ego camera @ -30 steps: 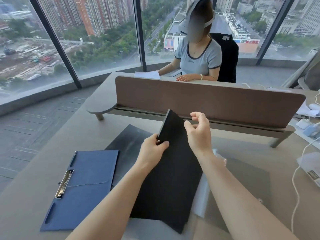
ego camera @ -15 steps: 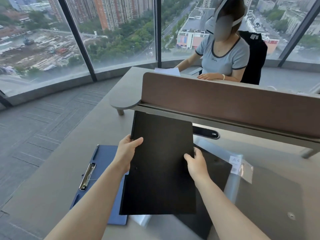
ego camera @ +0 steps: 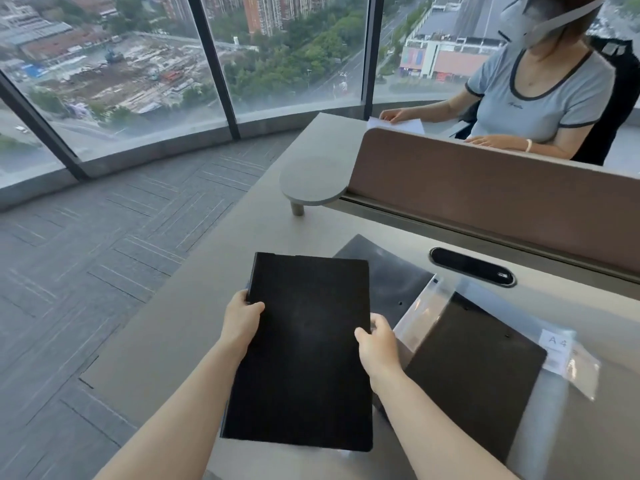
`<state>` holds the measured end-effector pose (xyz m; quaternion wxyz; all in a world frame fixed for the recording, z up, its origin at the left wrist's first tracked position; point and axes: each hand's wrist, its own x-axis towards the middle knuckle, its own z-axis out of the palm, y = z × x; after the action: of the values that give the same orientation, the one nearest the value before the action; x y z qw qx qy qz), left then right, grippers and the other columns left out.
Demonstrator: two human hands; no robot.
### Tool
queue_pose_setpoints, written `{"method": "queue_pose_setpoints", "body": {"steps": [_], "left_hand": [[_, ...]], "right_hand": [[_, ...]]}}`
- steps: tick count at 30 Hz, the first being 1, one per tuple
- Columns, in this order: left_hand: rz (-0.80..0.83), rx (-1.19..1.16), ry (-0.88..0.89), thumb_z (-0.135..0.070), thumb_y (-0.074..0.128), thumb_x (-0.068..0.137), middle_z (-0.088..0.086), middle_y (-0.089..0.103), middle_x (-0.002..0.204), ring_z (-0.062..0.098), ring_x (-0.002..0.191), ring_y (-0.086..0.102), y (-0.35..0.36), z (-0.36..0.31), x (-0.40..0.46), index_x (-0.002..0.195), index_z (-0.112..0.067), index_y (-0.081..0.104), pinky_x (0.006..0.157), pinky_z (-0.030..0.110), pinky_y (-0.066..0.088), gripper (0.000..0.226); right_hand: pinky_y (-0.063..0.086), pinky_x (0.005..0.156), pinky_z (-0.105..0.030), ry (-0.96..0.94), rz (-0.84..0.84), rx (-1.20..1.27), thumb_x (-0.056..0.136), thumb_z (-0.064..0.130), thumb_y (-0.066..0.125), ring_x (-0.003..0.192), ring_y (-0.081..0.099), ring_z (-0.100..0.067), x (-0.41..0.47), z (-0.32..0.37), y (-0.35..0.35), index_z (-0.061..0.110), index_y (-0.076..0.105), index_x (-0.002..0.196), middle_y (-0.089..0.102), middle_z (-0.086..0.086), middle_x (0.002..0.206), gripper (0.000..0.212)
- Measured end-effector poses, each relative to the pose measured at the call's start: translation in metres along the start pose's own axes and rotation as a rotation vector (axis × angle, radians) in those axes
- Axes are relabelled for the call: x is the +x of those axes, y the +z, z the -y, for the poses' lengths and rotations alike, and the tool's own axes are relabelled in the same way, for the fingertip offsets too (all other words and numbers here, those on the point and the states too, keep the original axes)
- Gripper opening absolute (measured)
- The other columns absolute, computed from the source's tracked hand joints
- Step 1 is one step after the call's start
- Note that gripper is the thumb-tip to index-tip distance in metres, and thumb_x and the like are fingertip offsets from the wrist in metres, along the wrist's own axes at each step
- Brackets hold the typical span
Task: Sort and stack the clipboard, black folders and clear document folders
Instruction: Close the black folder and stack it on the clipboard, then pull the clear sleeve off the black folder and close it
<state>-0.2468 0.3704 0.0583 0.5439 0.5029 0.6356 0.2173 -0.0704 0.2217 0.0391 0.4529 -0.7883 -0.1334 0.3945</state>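
Observation:
I hold a matte black folder (ego camera: 304,348) flat over the desk. My left hand (ego camera: 242,317) grips its left edge and my right hand (ego camera: 375,344) grips its right edge. The blue clipboard is hidden beneath it. Behind it lies a glossy black folder (ego camera: 384,271). To the right another black folder (ego camera: 474,372) rests at an angle, with a clear document folder (ego camera: 561,344) bearing an A4 label over and around it.
The grey desk (ego camera: 194,327) ends at its left edge, with carpet floor (ego camera: 86,271) beyond. A brown divider panel (ego camera: 485,199) stands at the back, with a cable slot (ego camera: 471,266) in front. A person sits across, hands on the far desk.
The black folder has been lowered from a raised tilt to flat, now covering the blue clipboard. Both hands still hold its edges. My view has swung left.

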Motion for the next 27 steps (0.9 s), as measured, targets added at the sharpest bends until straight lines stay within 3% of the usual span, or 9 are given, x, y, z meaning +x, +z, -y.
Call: {"method": "queue_pose_setpoints", "body": {"steps": [5,11,15,19,21,24,27], "left_hand": [[-0.050,0.121,-0.001,0.000,0.053,0.089,0.006,0.073,0.103,0.028,0.092,0.071,-0.023,0.017,0.021,0.121,-0.016,0.065,0.088,0.045,0.058,0.037],[-0.059,0.166,0.006,-0.003,0.054,0.091,0.008,0.073,0.109,0.028,0.094,0.070,-0.027,0.034,0.044,0.126,-0.023,0.063,0.087,0.044,0.057,0.041],[-0.067,0.225,-0.001,-0.004,0.055,0.093,0.007,0.070,0.108,0.028,0.099,0.066,-0.023,0.042,0.056,0.133,-0.017,0.060,0.088,0.039,0.053,0.042],[-0.080,0.314,-0.010,-0.008,0.058,0.094,0.008,0.066,0.126,0.030,0.113,0.062,-0.021,0.046,0.057,0.142,-0.014,0.052,0.096,0.041,0.049,0.049],[-0.064,0.335,-0.013,-0.009,0.059,0.093,0.003,0.064,0.125,0.025,0.109,0.060,-0.020,0.047,0.057,0.142,-0.014,0.051,0.092,0.035,0.046,0.050],[-0.044,0.385,-0.020,-0.007,0.061,0.090,0.002,0.062,0.124,0.023,0.106,0.057,-0.019,0.053,0.060,0.137,-0.014,0.054,0.090,0.034,0.044,0.049],[-0.062,0.466,-0.028,-0.010,0.063,0.085,0.014,0.060,0.127,0.034,0.118,0.055,-0.019,0.060,0.065,0.133,-0.014,0.058,0.098,0.044,0.048,0.048]], "right_hand": [[0.046,0.082,-0.031,0.002,0.078,-0.183,0.094,0.008,0.047,0.109,0.059,-0.025,0.000,-0.010,0.033,0.014,0.054,0.121,0.062,-0.004,0.123,0.028],[0.048,0.083,-0.034,-0.005,0.115,-0.443,0.093,0.014,0.052,0.108,0.059,-0.027,0.008,-0.019,0.047,0.015,0.048,0.126,0.061,-0.006,0.123,0.034],[0.043,0.074,-0.033,0.008,0.143,-0.552,0.091,0.012,0.051,0.090,0.053,-0.025,0.015,-0.023,0.052,0.012,0.045,0.123,0.057,-0.004,0.104,0.033],[0.040,0.062,-0.033,-0.026,0.154,-0.635,0.086,0.015,0.054,0.074,0.051,-0.025,0.017,-0.025,0.054,0.014,0.045,0.104,0.052,-0.001,0.081,0.020],[0.039,0.058,-0.033,-0.035,0.154,-0.646,0.084,0.017,0.055,0.069,0.048,-0.024,0.018,-0.026,0.057,0.016,0.043,0.096,0.049,0.001,0.074,0.017],[0.044,0.063,-0.034,-0.037,0.141,-0.687,0.085,0.019,0.057,0.076,0.055,-0.028,0.019,-0.026,0.061,0.016,0.044,0.100,0.055,-0.001,0.082,0.020],[0.050,0.072,-0.036,-0.050,0.132,-0.752,0.088,0.020,0.057,0.091,0.062,-0.031,0.018,-0.026,0.062,0.015,0.043,0.109,0.063,-0.006,0.099,0.025]]}}
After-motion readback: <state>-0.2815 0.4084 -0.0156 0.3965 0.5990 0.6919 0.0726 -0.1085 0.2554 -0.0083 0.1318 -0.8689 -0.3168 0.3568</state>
